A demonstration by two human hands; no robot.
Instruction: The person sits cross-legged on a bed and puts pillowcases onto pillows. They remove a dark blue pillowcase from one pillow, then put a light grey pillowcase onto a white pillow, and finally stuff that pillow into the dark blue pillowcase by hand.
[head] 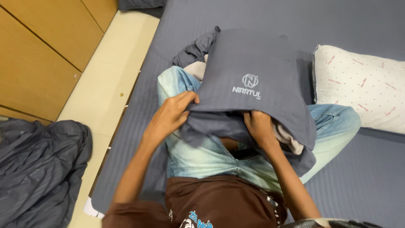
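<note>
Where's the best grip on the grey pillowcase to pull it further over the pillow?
Probably the open hem of the grey pillowcase, from the near side on the lap. The left hand pinches one corner of that hem, the right hand the other; the pillow shows there.

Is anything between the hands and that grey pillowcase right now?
Nothing visible. The left hand grips the open edge of the grey pillowcase directly, and the right hand is tucked under that edge, against the pillow showing at the opening.
</note>
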